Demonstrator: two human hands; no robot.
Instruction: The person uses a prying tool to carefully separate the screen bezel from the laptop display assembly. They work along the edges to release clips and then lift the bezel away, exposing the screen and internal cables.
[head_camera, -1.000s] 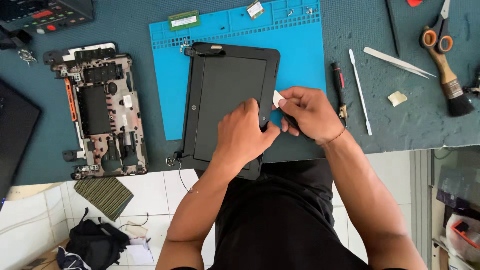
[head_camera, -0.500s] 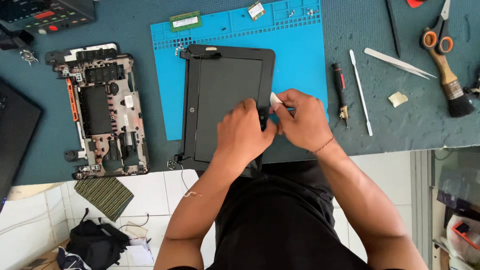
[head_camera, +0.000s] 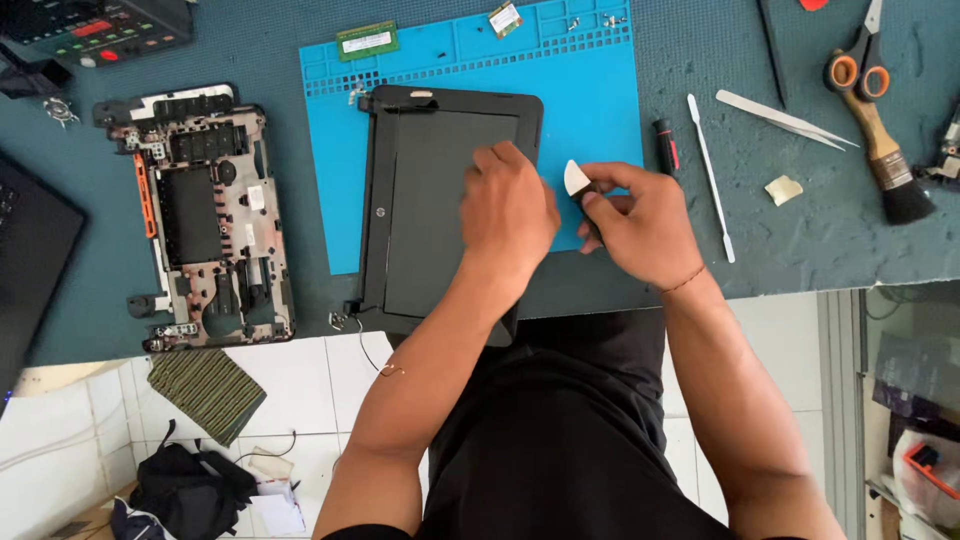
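Head view, left hand (head_camera: 508, 205) hides laptop lid (head_camera: 420, 200) edge

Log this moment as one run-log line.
left hand: pressing on black laptop screen panel | right hand: holding white plastic pry pick beside the panel's right edge | base: blue silicone mat

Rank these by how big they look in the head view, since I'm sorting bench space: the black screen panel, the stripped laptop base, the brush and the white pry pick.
1. black screen panel and stripped laptop base: too alike to rank.
2. brush.
3. white pry pick, partly hidden in the right hand.
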